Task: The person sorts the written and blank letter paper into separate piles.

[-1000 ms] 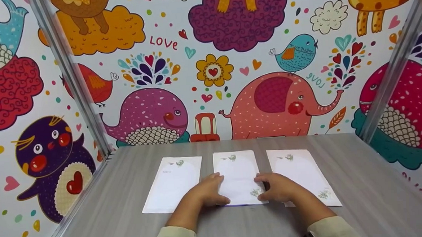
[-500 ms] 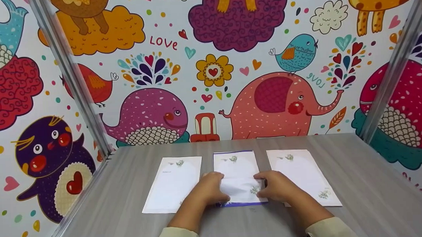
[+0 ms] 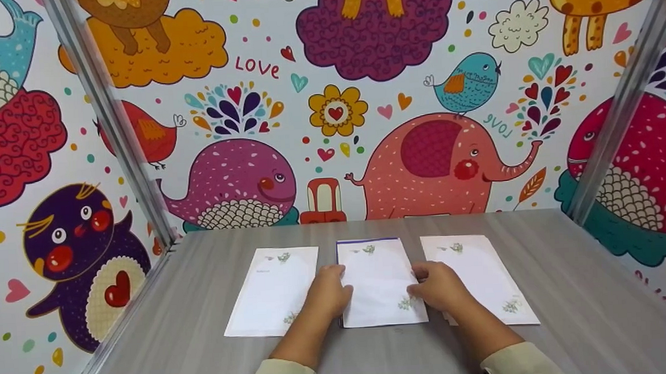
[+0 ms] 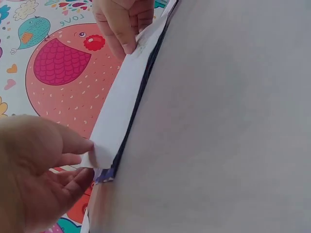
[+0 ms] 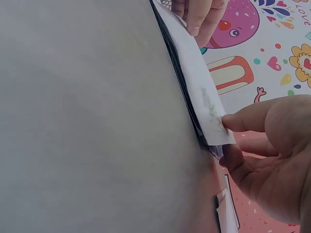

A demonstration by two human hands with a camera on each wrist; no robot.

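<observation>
In the head view, my left hand (image 3: 328, 292) and right hand (image 3: 438, 287) hold opposite side edges of the middle sheet of letter paper (image 3: 375, 276), which is white with green sprigs printed on it. Each pinches its edge between thumb and fingers; the left wrist view shows the left thumb on top of the paper's corner. A thin stack with a purple cover (image 4: 106, 175) lies directly beneath, and a strip of purple runs along its far edge in the head view. From the side, the top sheet lifts slightly at its corner above the dark layered edge (image 5: 182, 80).
A similar printed sheet (image 3: 270, 293) lies to the left, partly behind my left forearm. Another stack of printed paper (image 3: 480, 276) sits to the right, partly covered by my right hand. All rest on a grey wood-grain table (image 3: 164, 332) before a cartoon-patterned wall (image 3: 332, 67).
The middle sheet has shifted toward me and slightly right, covering the purple strip seen at the near edge half a second ago. Both hands have moved a little farther apart.
</observation>
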